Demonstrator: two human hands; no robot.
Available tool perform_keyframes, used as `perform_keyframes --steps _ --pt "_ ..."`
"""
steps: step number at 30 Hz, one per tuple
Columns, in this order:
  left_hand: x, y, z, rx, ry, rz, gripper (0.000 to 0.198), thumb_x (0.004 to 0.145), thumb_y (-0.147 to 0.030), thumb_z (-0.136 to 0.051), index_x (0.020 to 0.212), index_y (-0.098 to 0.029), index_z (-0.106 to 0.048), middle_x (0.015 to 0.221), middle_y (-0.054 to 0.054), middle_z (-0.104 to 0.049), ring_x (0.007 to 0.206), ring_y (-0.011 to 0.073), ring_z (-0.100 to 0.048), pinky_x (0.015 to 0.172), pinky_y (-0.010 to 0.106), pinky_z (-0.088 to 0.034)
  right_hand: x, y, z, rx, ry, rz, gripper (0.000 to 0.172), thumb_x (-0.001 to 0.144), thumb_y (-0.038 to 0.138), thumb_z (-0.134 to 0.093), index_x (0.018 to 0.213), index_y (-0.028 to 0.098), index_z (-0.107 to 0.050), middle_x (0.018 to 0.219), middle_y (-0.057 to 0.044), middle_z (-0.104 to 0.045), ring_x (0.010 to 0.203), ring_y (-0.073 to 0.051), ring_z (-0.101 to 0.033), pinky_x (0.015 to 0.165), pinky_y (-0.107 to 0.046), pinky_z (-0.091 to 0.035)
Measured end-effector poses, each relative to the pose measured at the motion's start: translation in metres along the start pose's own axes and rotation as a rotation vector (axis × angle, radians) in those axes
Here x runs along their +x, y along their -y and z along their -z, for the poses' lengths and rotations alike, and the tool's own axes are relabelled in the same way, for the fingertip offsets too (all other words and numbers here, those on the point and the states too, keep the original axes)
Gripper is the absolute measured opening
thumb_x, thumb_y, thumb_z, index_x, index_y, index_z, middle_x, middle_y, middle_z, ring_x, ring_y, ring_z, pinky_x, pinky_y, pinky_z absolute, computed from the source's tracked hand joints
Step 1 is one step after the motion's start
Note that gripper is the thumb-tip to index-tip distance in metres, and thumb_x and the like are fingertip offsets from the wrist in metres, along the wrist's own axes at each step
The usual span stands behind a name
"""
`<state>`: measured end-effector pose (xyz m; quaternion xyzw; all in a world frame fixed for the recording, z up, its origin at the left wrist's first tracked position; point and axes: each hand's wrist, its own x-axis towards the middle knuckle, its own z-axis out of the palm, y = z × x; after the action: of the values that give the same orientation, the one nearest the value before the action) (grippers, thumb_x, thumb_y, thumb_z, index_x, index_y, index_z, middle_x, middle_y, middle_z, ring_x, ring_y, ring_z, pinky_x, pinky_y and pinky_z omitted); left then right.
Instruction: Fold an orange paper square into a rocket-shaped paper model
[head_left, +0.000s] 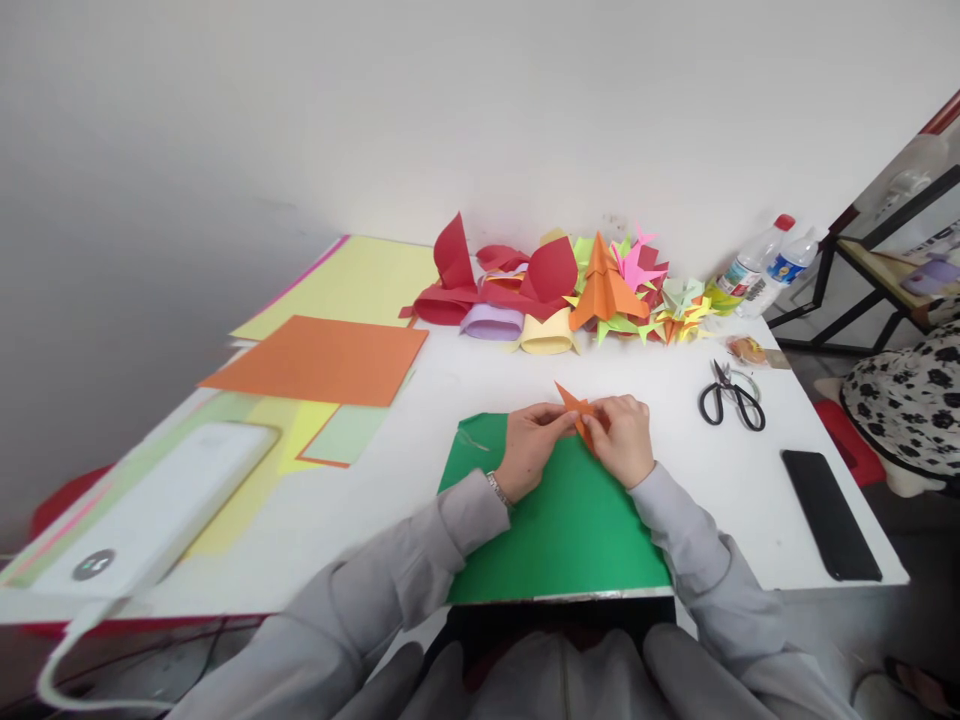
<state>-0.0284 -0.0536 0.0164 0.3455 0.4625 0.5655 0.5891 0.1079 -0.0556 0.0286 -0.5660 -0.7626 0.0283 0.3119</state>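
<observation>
A small piece of folded orange paper [572, 399] is held between both hands, with one pointed end sticking up and to the left. My left hand [534, 445] pinches it from the left, thumb on top. From the right, my right hand [621, 436] grips it with thumb and bent fingers, the two thumbs close together. Fingers cover much of the paper, so its full shape is hidden. Below the hands lies a green board [562, 530] at the table's front edge.
Folded paper shapes stand along the wall, among them an orange paper plane [604, 290]. Black-handled scissors [731, 397] and a black phone [830, 515] lie at right, two bottles [752, 260] behind. Orange sheets [322, 360] and a white device [157, 510] are at left. Another person's patterned clothing [911, 400] shows at right.
</observation>
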Motion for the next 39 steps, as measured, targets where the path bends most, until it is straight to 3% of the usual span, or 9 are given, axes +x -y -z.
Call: perform_keyframes --steps 4,14,23,31,39 --pt "0.003 0.002 -0.002 -0.029 -0.071 -0.041 0.021 0.053 -0.027 -0.081 0.066 -0.014 -0.071 0.066 0.003 -0.072 0.061 0.0153 -0.065 0.068 0.031 -0.056 0.002 0.003 -0.003 -0.047 -0.070 0.068 0.005 0.084 0.021 -0.057 0.081 0.019 -0.061 0.077 -0.005 -0.066 0.080 -0.023 -0.053 0.074 -0.037 -0.032" --pt "0.003 0.000 -0.009 -0.226 -0.150 0.071 0.018 0.051 -0.023 -0.080 0.058 -0.012 -0.067 0.056 0.001 -0.066 0.055 0.0118 -0.062 0.068 0.030 -0.055 0.001 0.015 -0.013 -0.230 -0.250 0.217 0.013 0.088 0.021 -0.051 0.080 0.019 -0.061 0.073 -0.006 -0.065 0.081 -0.022 -0.051 0.080 -0.041 -0.031" --pt "0.008 -0.007 -0.001 -0.321 0.013 0.178 0.021 0.053 -0.022 -0.080 0.064 -0.009 -0.069 0.064 0.007 -0.070 0.064 0.0162 -0.066 0.070 0.031 -0.055 0.001 0.012 -0.012 -0.357 -0.312 0.331 0.018 0.089 0.017 -0.049 0.077 0.017 -0.062 0.069 -0.004 -0.063 0.080 -0.018 -0.052 0.084 -0.037 -0.030" --pt "0.004 -0.008 -0.006 -0.276 -0.019 0.181 0.024 0.051 -0.025 -0.082 0.064 -0.008 -0.070 0.062 0.006 -0.069 0.061 0.0141 -0.063 0.069 0.030 -0.053 -0.006 0.019 -0.018 -0.504 -0.394 0.402 0.020 0.088 0.010 -0.049 0.073 0.017 -0.062 0.066 -0.002 -0.063 0.086 -0.017 -0.056 0.097 -0.040 -0.028" --pt "0.006 -0.007 -0.005 -0.289 -0.051 0.166 0.028 0.049 -0.026 -0.084 0.064 -0.008 -0.069 0.064 0.006 -0.069 0.063 0.0149 -0.064 0.071 0.032 -0.053 -0.010 0.021 -0.016 -0.493 -0.424 0.409 0.013 0.087 0.012 -0.053 0.088 0.016 -0.065 0.075 -0.004 -0.068 0.093 -0.019 -0.058 0.099 -0.041 -0.026"
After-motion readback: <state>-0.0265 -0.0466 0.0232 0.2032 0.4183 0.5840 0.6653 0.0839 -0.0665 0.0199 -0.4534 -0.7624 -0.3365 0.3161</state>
